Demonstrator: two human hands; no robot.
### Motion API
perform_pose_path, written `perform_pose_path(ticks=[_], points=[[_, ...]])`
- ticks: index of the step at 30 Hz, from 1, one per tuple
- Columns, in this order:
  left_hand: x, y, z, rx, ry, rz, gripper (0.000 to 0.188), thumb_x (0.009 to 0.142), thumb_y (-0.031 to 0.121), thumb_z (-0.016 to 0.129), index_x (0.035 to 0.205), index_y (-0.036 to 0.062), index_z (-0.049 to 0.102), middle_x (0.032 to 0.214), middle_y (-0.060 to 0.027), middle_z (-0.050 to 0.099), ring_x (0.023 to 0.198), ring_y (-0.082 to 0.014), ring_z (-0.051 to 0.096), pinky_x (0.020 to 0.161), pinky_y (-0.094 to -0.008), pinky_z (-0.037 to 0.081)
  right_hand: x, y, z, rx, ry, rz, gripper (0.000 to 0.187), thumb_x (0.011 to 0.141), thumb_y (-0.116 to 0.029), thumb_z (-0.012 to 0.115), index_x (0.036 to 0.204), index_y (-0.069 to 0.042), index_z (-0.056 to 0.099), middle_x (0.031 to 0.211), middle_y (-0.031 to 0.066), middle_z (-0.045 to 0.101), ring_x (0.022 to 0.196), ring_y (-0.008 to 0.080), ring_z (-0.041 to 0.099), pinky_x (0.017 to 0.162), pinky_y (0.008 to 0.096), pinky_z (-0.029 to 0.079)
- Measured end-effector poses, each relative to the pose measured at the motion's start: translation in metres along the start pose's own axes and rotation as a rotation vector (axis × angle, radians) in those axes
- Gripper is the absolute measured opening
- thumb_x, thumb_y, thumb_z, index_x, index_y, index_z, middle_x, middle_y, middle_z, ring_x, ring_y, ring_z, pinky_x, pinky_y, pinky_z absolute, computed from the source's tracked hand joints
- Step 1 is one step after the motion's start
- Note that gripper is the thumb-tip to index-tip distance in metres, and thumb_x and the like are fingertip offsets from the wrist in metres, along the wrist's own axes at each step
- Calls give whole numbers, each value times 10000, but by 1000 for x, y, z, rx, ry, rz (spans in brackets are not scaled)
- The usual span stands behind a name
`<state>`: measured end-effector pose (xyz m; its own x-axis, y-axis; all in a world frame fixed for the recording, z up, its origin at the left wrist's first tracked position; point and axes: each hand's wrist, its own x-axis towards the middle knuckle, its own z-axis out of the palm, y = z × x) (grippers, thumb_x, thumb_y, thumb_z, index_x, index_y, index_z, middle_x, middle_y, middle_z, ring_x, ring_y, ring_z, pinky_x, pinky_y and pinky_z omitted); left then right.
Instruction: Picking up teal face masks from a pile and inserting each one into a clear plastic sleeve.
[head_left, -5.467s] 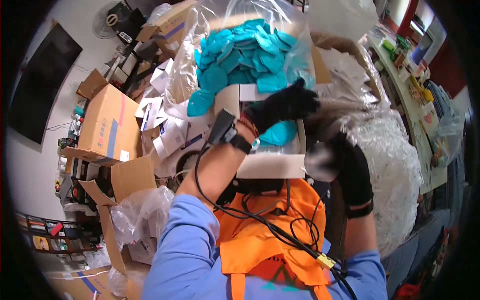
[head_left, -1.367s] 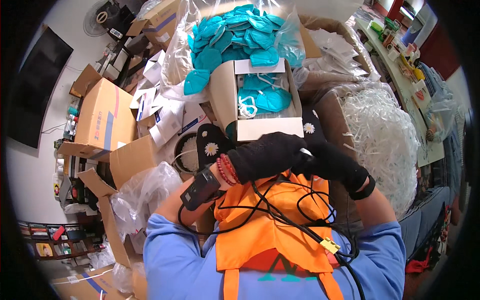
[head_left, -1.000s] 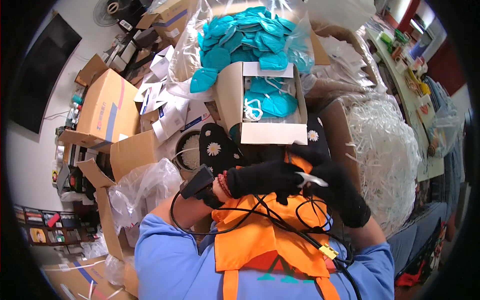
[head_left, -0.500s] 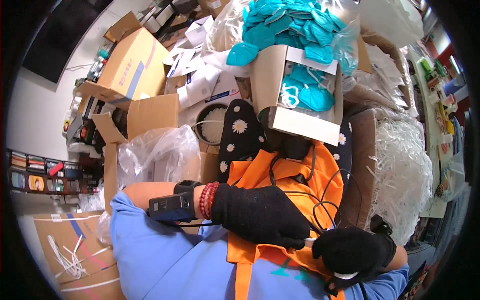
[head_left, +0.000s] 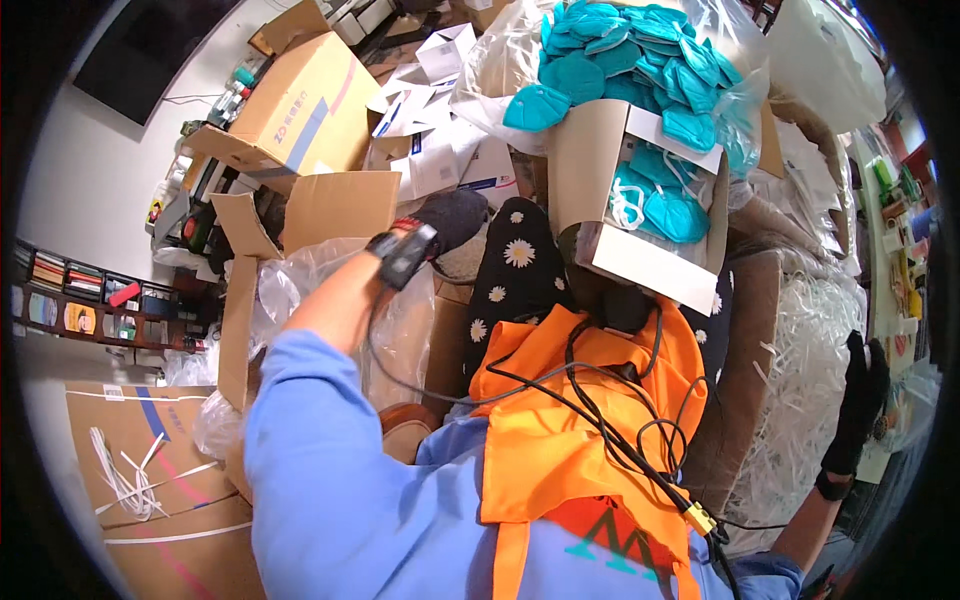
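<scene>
My left hand in a black glove reaches forward over a dark round tub with white contents, beside my knee. The hand hides most of the tub, and its fingers do not show clearly. Far to the right, my gloved right hand is stretched out with its fingers extended and nothing in them. It appears at the outer side of a carton of white shredded strips. Ahead of my lap an open white box holds teal face masks with white straps. A large heap of teal masks lies behind it.
An orange apron with loose black cables covers my lap. Flattened white cartons and a big brown carton lie at the far left. Clear plastic bags fill an open carton nearer me. A tied carton stands at lower left.
My hands were together at my waist. The left has gone forward and left to the tub, the right far out to the right. The view has shifted slightly.
</scene>
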<state>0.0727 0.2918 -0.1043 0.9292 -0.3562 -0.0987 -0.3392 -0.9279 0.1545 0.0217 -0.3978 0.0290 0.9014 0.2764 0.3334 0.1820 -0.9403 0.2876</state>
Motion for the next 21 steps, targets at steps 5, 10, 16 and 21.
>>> perform_pose_path(ticks=[5,10,16,21], points=[[38,-43,39,137,-163,-254,251,840,189,504,928,12,658,896,-216,664,827,-374,659,687,-465,532,-26,113,28,36,114,166,391,937,-115,509,1326,-73,513,1374,167,465,1253,250,472,1063,329,358],[54,-90,89,17,-82,-420,299,820,202,561,1050,25,635,989,-232,655,907,-374,651,757,-458,531,-68,239,71,69,75,196,430,942,-122,511,1348,5,448,1392,147,448,1316,246,389,1084,355,342],[52,-43,32,-10,-49,-540,380,770,332,687,1032,66,616,989,-188,658,940,-344,640,782,-462,507,-20,114,8,-19,-359,306,541,787,-375,719,1103,40,577,1146,217,576,1093,333,547,935,369,430],[90,46,-37,-69,355,-228,260,840,334,607,936,93,618,989,-122,654,888,-315,643,762,-413,518,-14,127,-18,-320,-192,232,284,840,-269,660,974,-23,613,937,173,619,918,336,590,795,398,475]])
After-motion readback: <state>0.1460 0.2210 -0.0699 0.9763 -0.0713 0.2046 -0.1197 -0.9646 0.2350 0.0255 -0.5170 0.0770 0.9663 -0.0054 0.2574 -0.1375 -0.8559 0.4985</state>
